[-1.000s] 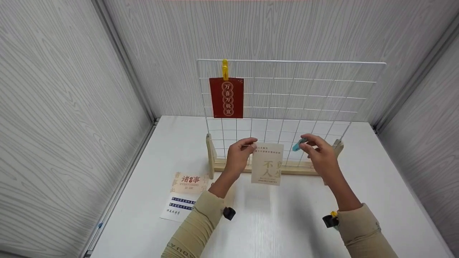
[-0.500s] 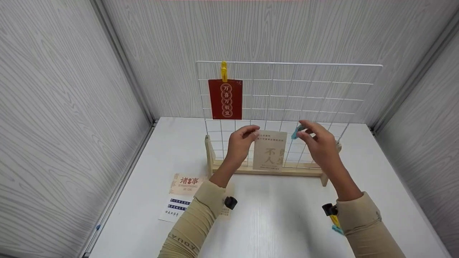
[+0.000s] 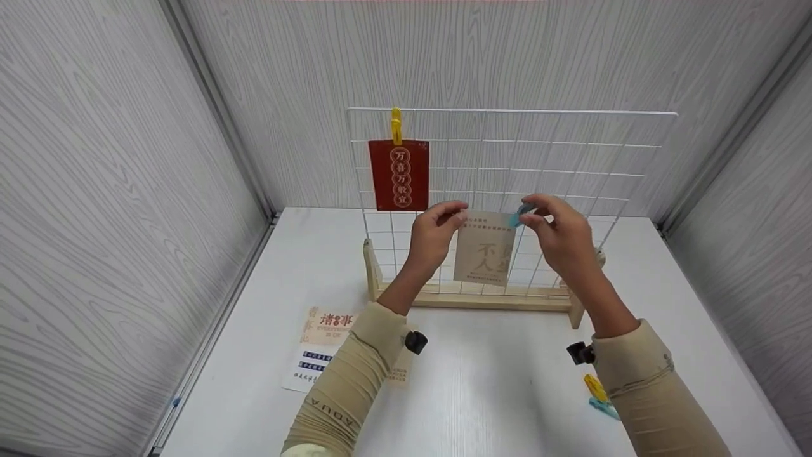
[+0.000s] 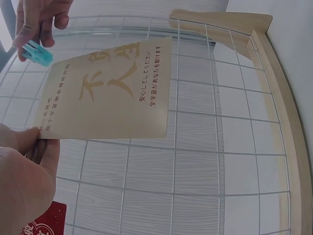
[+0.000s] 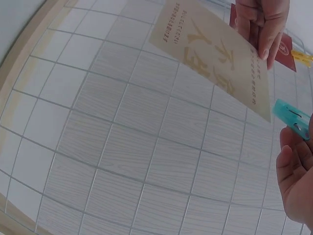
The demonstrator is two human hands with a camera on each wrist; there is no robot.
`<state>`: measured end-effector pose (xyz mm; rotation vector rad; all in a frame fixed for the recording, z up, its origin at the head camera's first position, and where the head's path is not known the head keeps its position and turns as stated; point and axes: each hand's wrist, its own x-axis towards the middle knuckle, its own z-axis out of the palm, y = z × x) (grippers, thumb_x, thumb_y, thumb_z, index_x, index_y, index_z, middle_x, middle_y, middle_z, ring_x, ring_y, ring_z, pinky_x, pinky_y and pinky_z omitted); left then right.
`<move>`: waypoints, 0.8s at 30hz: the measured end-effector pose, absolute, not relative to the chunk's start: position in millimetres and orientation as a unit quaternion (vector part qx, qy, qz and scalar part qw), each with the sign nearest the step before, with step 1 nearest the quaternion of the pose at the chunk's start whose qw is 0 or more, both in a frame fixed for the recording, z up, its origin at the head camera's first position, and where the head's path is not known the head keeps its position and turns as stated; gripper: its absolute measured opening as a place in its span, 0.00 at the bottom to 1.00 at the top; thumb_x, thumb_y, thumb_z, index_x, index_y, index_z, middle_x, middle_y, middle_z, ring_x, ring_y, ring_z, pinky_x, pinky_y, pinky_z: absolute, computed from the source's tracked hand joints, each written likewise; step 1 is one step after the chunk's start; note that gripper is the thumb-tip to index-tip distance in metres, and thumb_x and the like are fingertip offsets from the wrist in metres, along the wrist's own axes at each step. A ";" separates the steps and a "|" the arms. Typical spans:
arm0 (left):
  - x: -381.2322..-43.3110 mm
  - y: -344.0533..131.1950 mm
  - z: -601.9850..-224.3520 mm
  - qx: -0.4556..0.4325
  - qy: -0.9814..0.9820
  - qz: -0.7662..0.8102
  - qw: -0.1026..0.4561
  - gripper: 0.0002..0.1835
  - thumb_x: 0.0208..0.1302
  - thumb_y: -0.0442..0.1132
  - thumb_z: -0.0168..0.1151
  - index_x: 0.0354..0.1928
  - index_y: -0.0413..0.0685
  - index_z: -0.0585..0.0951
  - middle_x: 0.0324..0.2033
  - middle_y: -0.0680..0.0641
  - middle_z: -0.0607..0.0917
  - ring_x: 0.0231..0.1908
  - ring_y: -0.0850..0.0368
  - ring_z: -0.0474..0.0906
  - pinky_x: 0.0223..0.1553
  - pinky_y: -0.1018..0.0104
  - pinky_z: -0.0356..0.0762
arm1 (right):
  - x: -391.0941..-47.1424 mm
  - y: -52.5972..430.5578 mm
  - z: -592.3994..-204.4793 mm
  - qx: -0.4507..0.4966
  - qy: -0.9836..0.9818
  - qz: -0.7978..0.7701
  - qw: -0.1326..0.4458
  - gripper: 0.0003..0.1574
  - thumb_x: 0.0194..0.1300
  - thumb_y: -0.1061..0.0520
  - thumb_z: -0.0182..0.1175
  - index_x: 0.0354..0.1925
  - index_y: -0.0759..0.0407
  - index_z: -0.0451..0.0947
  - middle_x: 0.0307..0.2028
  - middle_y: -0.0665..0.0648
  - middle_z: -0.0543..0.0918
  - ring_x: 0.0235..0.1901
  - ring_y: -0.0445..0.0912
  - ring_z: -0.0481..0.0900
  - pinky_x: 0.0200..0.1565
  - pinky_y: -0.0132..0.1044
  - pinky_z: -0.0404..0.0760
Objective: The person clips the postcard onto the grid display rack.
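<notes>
A cream card (image 3: 485, 247) with gold characters hangs from my left hand (image 3: 436, 233), whose thumb and fingers pinch its upper left corner. It stands in front of the white wire grid (image 3: 571, 171). My right hand (image 3: 558, 228) pinches a teal clothespin (image 5: 292, 115) right by the card's upper right corner. In the right wrist view the clothespin's tip points at the card's edge. To the upper left, a red card (image 3: 399, 176) hangs on the grid under a yellow clothespin (image 3: 396, 126).
The grid stands in a wooden base (image 3: 488, 301). At the left on the white table (image 3: 241, 330) lie a pink card (image 3: 330, 325) and a white card (image 3: 304, 371), partly under my left arm. A yellow clothespin (image 3: 595, 387) and a teal clothespin (image 3: 604, 408) lie by my right forearm.
Both hands have risen toward the grid with the cream card and the teal clothespin. The clothespin has come left, from apart to right at the card's corner.
</notes>
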<state>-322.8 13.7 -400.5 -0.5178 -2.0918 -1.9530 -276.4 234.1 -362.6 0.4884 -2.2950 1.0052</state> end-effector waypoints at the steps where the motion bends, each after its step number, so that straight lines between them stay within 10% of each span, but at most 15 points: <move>1: -324.0 14.9 -398.7 -0.178 -0.715 -0.666 0.119 0.12 0.71 0.35 0.61 0.53 0.38 0.84 0.45 0.45 0.86 0.43 0.60 0.82 0.47 0.67 0.81 | -277.9 234.0 -361.4 0.183 -0.860 0.372 0.296 0.18 0.70 0.55 0.62 0.55 0.62 0.80 0.41 0.59 0.85 0.42 0.46 0.81 0.35 0.22 0.68; 24: -336.3 25.5 -361.4 -0.196 -0.711 -0.652 0.175 0.11 0.72 0.35 0.61 0.52 0.41 0.84 0.46 0.46 0.86 0.45 0.61 0.83 0.48 0.69 0.81 | -297.8 223.7 -319.8 0.178 -0.831 0.367 0.377 0.16 0.68 0.56 0.64 0.48 0.68 0.81 0.37 0.63 0.84 0.33 0.43 0.74 0.31 0.26 0.62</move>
